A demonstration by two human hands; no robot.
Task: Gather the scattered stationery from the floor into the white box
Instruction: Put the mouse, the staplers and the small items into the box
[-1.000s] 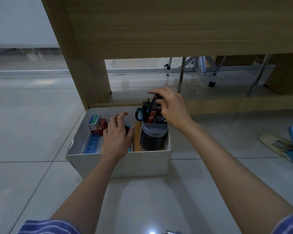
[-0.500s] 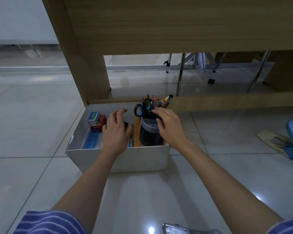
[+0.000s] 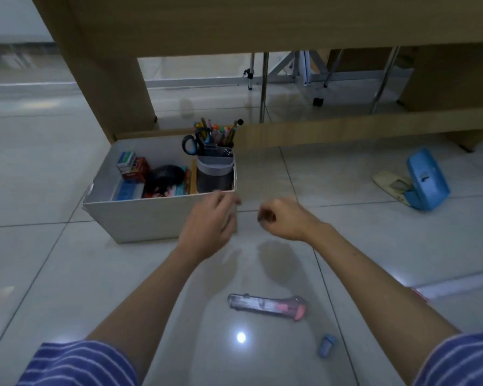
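The white box (image 3: 140,215) stands on the tiled floor under a wooden desk. Inside it are a grey pen holder (image 3: 214,174) with scissors and pens, small boxes (image 3: 131,167), a black object (image 3: 166,174) and a blue case. My left hand (image 3: 209,221) hovers in front of the box's near right corner, fingers loosely curled and holding nothing. My right hand (image 3: 283,218) is beside it, fingers curled in, empty. On the floor nearer to me lie a pink-tipped utility knife (image 3: 268,303) and a small blue eraser-like piece (image 3: 327,345).
A blue hole punch (image 3: 427,179) lies on the floor at the right with a beige item (image 3: 388,183) beside it. The wooden desk leg (image 3: 109,79) and low crossbar (image 3: 346,129) stand right behind the box. Metal stand legs show further back.
Both hands have pulled back out of the box toward me; the right hand let go of the pen holder. The view tilted down, bringing the utility knife and blue piece into sight.
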